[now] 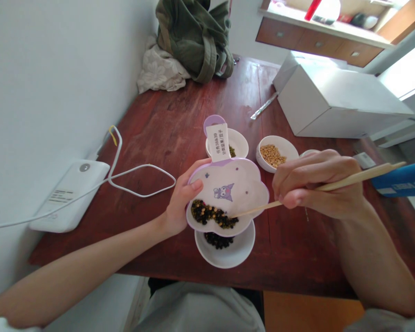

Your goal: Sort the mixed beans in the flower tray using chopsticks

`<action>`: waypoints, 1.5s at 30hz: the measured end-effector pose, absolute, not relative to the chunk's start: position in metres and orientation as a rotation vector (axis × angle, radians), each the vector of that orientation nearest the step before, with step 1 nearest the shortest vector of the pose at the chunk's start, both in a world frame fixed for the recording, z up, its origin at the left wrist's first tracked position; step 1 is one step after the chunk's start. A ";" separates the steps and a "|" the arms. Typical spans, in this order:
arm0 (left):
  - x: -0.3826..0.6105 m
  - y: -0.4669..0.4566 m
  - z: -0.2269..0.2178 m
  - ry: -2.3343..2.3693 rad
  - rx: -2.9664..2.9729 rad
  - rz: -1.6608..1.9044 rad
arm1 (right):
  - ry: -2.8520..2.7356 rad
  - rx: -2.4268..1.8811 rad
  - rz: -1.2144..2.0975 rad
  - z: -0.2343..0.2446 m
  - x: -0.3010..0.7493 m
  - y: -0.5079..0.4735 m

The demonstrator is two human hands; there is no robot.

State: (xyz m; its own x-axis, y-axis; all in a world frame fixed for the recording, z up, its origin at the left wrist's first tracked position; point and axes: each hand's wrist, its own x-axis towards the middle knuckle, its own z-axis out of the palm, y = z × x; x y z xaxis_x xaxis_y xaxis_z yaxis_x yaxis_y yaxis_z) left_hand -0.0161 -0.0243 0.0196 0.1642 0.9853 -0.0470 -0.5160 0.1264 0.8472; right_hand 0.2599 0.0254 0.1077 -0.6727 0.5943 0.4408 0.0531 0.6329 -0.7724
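Observation:
My left hand (180, 203) grips the left rim of a pale purple cartoon plate (240, 184) and holds it tilted over a white bowl (233, 256) of black beans. Mixed black, green and yellow beans (212, 215) lie at the plate's lower edge. My right hand (313, 186) is closed on wooden chopsticks (361, 176), whose tips reach the beans on the plate. A paper label (218, 142) stands on the plate's upper ear. Behind it are a white bowl with green beans (238, 144) and a white bowl of yellow beans (275, 155).
The red-brown wooden table (166, 133) meets a white wall on the left. A white device (67, 193) with a looping cable lies at the left. A green bag (195, 37) sits at the back, a white box (332, 99) at the right, a blue object (401, 180) beside it.

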 end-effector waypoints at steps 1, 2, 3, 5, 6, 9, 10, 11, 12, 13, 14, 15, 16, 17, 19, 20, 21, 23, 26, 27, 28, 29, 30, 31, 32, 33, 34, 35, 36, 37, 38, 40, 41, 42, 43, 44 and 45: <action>-0.016 -0.024 0.019 0.739 0.805 1.254 | -2.148 -0.507 0.985 0.108 0.260 0.025; -0.016 -0.024 0.019 0.732 0.810 1.256 | -2.149 -0.510 0.983 0.108 0.259 0.025; -0.016 -0.024 0.018 0.721 0.816 1.255 | -2.149 -0.515 0.982 0.109 0.259 0.025; -0.017 -0.024 0.017 0.694 0.830 1.249 | -2.152 -0.523 0.986 0.109 0.259 0.025; -0.017 -0.023 0.017 0.685 0.835 1.249 | -2.154 -0.523 0.991 0.109 0.258 0.025; -0.018 -0.023 0.016 0.691 0.850 1.248 | -2.168 -0.524 1.017 0.110 0.259 0.027; -0.018 -0.023 0.017 0.703 0.851 1.248 | -2.174 -0.523 1.030 0.109 0.259 0.028; -0.018 -0.024 0.018 0.719 0.849 1.250 | -2.176 -0.523 1.044 0.109 0.259 0.029; -0.018 -0.024 0.018 0.737 0.846 1.252 | -2.173 -0.521 1.059 0.109 0.260 0.029; -0.018 -0.025 0.019 0.756 0.844 1.256 | -2.168 -0.518 1.071 0.108 0.260 0.030; -0.017 -0.025 0.019 0.769 0.845 1.261 | -2.161 -0.516 1.080 0.108 0.260 0.030; -0.017 -0.025 0.020 0.773 0.849 1.266 | -2.156 -0.518 1.087 0.108 0.261 0.030; -0.017 -0.025 0.020 0.770 0.854 1.267 | -2.152 -0.525 1.090 0.108 0.261 0.030; -0.017 -0.025 0.019 0.766 0.857 1.266 | -2.150 -0.529 1.088 0.108 0.261 0.030; -0.017 -0.024 0.019 0.765 0.857 1.262 | -2.152 -0.539 1.075 0.108 0.262 0.029; -0.017 -0.024 0.019 0.768 0.858 1.261 | -2.149 -0.540 1.068 0.109 0.262 0.029; -0.017 -0.024 0.020 0.773 0.862 1.261 | -2.148 -0.541 1.060 0.109 0.262 0.029; -0.017 -0.024 0.021 0.783 0.874 1.276 | -2.145 -0.546 1.045 0.110 0.263 0.029; -0.017 -0.025 0.022 0.792 0.874 1.302 | -2.138 -0.548 1.033 0.110 0.264 0.029; -0.016 -0.025 0.022 0.794 0.871 1.304 | -2.139 -0.547 1.034 0.110 0.265 0.029; -0.016 -0.025 0.022 0.790 0.867 1.305 | -2.140 -0.547 1.034 0.110 0.265 0.028; -0.016 -0.025 0.022 0.782 0.864 1.308 | -2.139 -0.550 1.032 0.110 0.266 0.028; -0.016 -0.024 0.022 0.775 0.865 1.311 | -2.135 -0.554 1.028 0.110 0.266 0.028; -0.016 -0.024 0.021 0.773 0.867 1.314 | -2.126 -0.558 1.023 0.110 0.267 0.028; -0.017 -0.024 0.021 0.775 0.869 1.313 | -2.116 -0.564 1.020 0.110 0.267 0.027; -0.017 -0.023 0.021 0.782 0.870 1.313 | -2.108 -0.568 1.020 0.110 0.267 0.027; -0.017 -0.023 0.021 0.789 0.871 1.311 | -2.106 -0.573 1.024 0.110 0.267 0.027; -0.017 -0.023 0.021 0.793 0.871 1.311 | -2.108 -0.575 1.028 0.109 0.267 0.027; -0.017 -0.023 0.021 0.790 0.869 1.312 | -2.115 -0.575 1.033 0.108 0.266 0.027; -0.017 -0.023 0.022 0.783 0.865 1.317 | -2.123 -0.573 1.038 0.108 0.265 0.028; -0.017 -0.024 0.022 0.777 0.861 1.321 | -2.129 -0.571 1.042 0.107 0.264 0.028; -0.016 -0.024 0.022 0.782 0.857 1.317 | -2.133 -0.572 1.050 0.106 0.263 0.029; -0.016 -0.024 0.022 0.790 0.857 1.315 | -2.133 -0.576 1.053 0.105 0.262 0.030; -0.016 -0.024 0.022 0.799 0.860 1.311 | -2.132 -0.583 1.055 0.105 0.262 0.030; -0.016 -0.024 0.022 0.805 0.863 1.310 | -2.130 -0.591 1.057 0.105 0.262 0.030; -0.016 -0.024 0.022 0.807 0.866 1.311 | -2.128 -0.600 1.059 0.105 0.262 0.030; -0.016 -0.024 0.021 0.806 0.869 1.316 | -2.123 -0.607 1.063 0.104 0.262 0.030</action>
State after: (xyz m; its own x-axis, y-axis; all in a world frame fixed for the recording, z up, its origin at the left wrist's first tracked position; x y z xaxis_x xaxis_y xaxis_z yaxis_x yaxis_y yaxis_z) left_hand -0.0164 -0.0238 0.0215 0.0894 0.9960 -0.0086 -0.4606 0.0490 0.8862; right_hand 0.2625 0.0296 0.1043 -0.6618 0.6563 0.3623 0.1033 0.5585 -0.8230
